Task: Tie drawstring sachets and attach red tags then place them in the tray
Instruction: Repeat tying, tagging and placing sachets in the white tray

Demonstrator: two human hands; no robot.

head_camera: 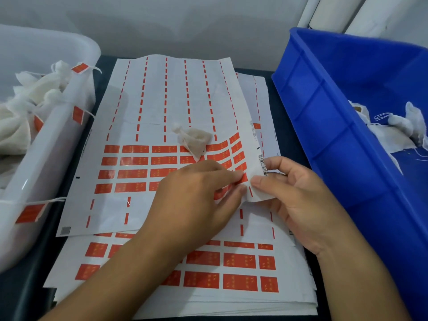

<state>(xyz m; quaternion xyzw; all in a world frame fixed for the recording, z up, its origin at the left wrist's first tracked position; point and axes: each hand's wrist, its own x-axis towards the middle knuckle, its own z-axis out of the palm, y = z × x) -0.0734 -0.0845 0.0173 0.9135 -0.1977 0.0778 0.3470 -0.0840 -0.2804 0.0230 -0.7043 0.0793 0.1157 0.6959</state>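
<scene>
On the sheet point(176, 107), both hands pinch a red tag point(242, 179).

Both forearms reach in from six o'clock, the left hand point(196, 195) palm-down with thumb and fingertips pinched together toward three o'clock, the right hand point(294, 193) just beside it, thumb and curled fingers pinching toward nine o'clock.

Dark tabletop point(27, 295) beneath, pale wall point(185, 26) behind, white posts point(324, 12) at right.
</scene>
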